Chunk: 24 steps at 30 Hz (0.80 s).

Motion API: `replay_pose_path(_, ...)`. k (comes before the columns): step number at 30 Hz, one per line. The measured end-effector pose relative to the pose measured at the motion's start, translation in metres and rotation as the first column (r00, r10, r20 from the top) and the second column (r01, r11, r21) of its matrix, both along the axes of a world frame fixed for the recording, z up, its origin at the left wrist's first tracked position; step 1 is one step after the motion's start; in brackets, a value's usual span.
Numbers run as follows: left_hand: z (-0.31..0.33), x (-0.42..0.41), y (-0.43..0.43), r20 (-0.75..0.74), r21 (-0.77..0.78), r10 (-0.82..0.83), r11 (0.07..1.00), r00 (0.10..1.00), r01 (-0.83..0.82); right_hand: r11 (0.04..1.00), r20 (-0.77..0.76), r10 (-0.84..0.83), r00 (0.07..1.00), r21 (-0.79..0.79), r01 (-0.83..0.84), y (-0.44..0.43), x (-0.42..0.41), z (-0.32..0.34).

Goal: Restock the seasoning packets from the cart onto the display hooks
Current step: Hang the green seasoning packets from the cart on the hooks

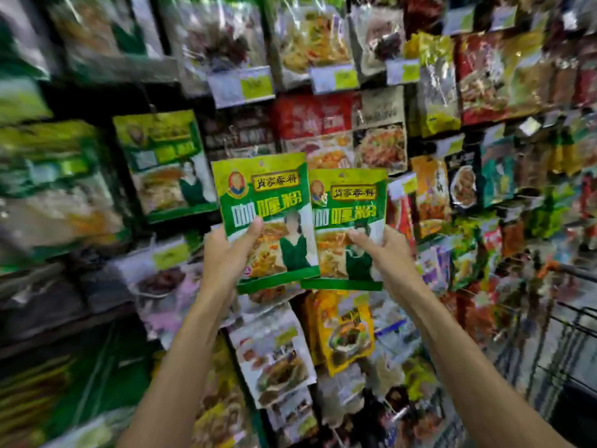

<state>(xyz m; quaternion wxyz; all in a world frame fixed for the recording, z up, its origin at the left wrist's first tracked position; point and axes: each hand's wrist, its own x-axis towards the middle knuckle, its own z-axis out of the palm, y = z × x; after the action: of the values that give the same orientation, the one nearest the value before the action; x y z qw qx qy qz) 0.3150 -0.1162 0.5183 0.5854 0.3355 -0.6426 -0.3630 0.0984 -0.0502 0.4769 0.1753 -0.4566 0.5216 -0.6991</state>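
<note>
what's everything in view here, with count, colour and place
left packet: one, green and yellow, centre, overlapping the right one
right packet: one, same colours, beside it
hung packets: many, mixed colours, all over the display
price tags: several, white and yellow-green, upper rows
cart: one, dark wire, lower right
left grip: one, bare, pinches left packet's lower left
right grip: one, bare, pinches right packet's lower right

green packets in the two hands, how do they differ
The left packet is held higher than the right packet and overlaps its left edge. The left hand grips the left packet's lower left; the right hand grips the right packet's lower right. Same green-and-yellow print.
</note>
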Motion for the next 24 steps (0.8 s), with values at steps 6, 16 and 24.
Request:
replay_pose_path(6,0.053,0.095,0.013,-0.050,-0.047,0.210,0.976,0.976,-0.213,0.970,-0.033,0.238,0.971,-0.042,-0.239,-0.042,0.080,0.055)
replay_pose_path(16,0.096,0.188,0.015,-0.130,-0.076,0.439,0.890,0.889,-0.450,0.871,-0.115,0.489,0.865,0.017,-0.490,-0.095,0.160,0.116)
replay_pose_path(24,0.109,0.194,0.005,-0.156,-0.043,0.468,0.877,0.870,-0.479,0.868,-0.005,0.493,0.870,0.071,-0.492,-0.124,0.166,0.148)
